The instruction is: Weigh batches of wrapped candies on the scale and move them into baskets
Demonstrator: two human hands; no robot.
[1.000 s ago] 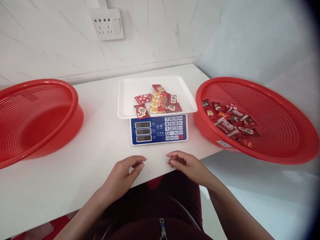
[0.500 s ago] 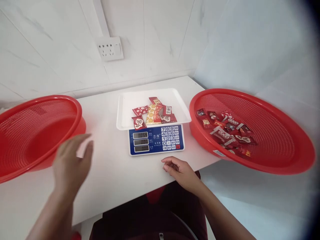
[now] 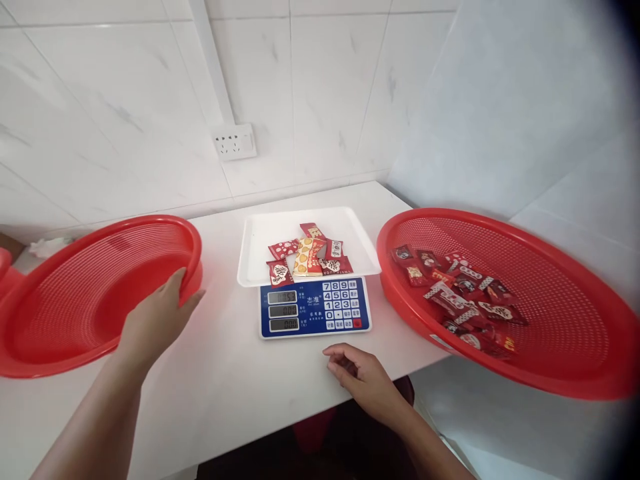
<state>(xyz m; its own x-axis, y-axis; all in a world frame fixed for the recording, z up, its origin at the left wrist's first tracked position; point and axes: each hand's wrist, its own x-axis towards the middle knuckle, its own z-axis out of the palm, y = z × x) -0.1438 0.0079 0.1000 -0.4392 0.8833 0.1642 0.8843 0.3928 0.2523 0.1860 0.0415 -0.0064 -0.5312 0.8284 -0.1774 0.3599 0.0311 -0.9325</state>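
My left hand grips the near rim of the empty red mesh basket on the left, fingers over the edge and thumb outside. My right hand rests on the white table's front edge, just below the scale, with its fingers curled in and nothing in them. The blue-faced digital scale stands in the middle with a white tray on top. Several red and yellow wrapped sweets lie on the tray.
A second red mesh basket on the right overhangs the table edge and holds several wrapped sweets. White tiled walls close the back and the right. A wall socket sits above the table.
My left hand swung from the table's front edge out to the left and took hold of the left basket's rim. The right hand stayed put. The view tilted upward.
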